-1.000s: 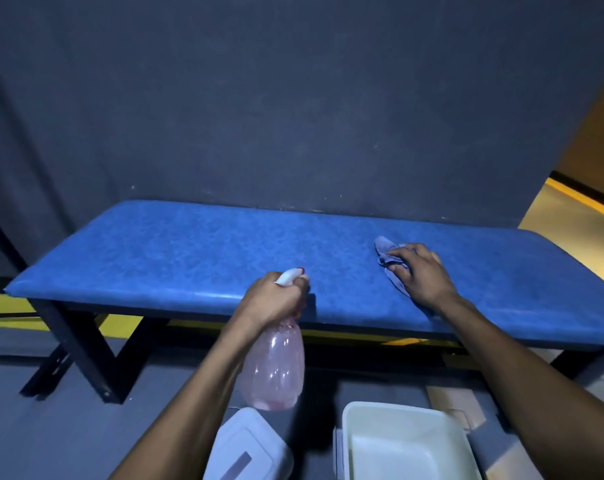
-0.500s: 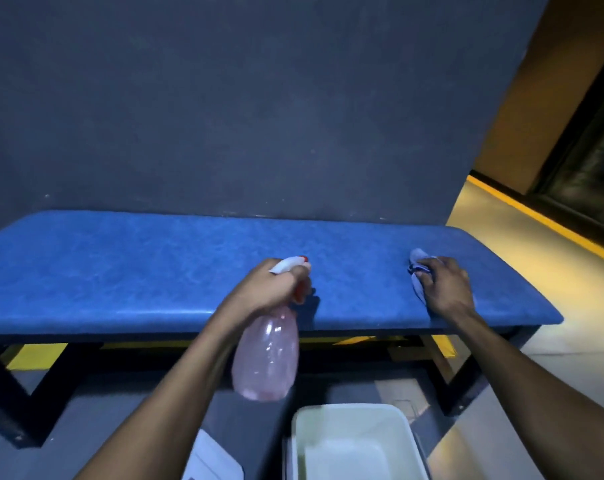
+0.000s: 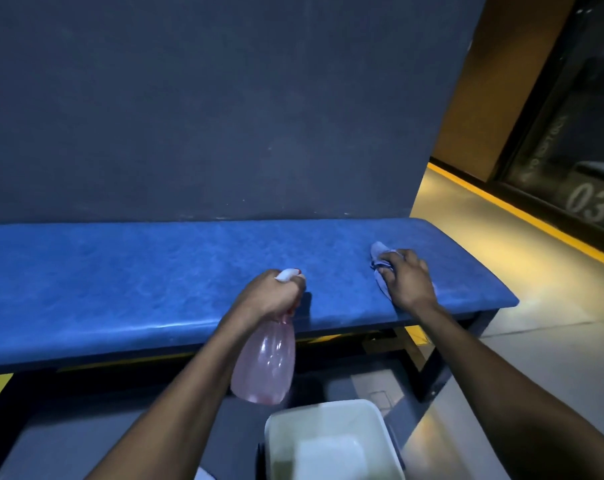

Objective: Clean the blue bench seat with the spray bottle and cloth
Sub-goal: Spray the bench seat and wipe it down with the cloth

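Gripping spray bottle (image 3: 264, 362) at the neck, left hand (image 3: 271, 294) wrapped tight round the white trigger head, centre of frame; pink translucent body hanging below the front edge of blue bench seat (image 3: 127, 275), nozzle toward the seat. Right hand (image 3: 406, 280) right of centre, palm down, fingers pressed together on grey cloth (image 3: 380, 263), cloth bunched flat on the seat near its right end. Seat running across mid-frame against dark wall (image 3: 203, 109). White tub (image 3: 331, 441) on floor at lower centre, just below bottle. Yellow floor stripe (image 3: 522, 209) at right
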The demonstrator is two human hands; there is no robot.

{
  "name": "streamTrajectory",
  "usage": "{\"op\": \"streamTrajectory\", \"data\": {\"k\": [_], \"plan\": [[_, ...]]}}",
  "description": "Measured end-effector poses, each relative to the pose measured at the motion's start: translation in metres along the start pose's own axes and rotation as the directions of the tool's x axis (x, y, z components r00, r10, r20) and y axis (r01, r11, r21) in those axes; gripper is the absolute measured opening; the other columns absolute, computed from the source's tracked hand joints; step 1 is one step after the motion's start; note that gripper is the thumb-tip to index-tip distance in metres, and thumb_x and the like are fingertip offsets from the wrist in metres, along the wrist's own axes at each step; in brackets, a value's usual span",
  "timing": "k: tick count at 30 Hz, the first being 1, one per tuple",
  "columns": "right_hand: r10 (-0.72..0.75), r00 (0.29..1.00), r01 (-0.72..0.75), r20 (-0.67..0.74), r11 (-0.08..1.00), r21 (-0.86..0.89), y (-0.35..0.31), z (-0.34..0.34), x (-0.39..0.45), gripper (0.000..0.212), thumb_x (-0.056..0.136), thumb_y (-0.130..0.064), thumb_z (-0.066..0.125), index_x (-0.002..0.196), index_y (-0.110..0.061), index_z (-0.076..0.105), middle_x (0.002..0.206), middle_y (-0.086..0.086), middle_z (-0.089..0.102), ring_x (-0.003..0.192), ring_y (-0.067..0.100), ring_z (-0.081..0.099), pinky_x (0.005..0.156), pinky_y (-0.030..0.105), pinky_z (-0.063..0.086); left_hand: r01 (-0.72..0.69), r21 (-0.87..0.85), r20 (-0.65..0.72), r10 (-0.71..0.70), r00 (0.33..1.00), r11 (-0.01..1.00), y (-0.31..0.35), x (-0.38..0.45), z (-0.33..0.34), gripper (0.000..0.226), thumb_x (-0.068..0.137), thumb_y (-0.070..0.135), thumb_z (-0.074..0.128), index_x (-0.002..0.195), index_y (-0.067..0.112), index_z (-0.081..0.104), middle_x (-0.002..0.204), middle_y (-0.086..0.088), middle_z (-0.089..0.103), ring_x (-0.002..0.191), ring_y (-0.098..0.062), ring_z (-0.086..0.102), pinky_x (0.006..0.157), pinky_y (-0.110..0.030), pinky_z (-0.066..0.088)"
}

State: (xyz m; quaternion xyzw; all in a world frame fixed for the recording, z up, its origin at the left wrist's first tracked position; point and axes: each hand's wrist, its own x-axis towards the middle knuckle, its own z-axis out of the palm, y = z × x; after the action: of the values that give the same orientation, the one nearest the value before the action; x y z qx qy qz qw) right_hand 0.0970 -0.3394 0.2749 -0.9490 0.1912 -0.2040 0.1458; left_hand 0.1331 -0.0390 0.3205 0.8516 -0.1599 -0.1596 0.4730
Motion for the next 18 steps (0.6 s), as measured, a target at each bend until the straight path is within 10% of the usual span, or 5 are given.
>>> {"op": "streamTrajectory", "data": {"k": [18], "plan": [[-0.009,1.000,0.009,-0.014,0.999,-0.033,0.002,0.002,0.000,0.031,0.101,-0.029,0.055,0.131,-0.022,0.063,0.141,0.013,0.049,0.123,0.042,0.044,0.100,0.039,0.041,-0.043,0.034,-0.202,0.049,0.978,0.999,-0.012,-0.016,-0.018,0.028,0.087,0.049,0.046,0.082,0.031,0.066,0.075,-0.003,0.073,0.088,-0.033,0.071,0.081,-0.048,0.061]]}}
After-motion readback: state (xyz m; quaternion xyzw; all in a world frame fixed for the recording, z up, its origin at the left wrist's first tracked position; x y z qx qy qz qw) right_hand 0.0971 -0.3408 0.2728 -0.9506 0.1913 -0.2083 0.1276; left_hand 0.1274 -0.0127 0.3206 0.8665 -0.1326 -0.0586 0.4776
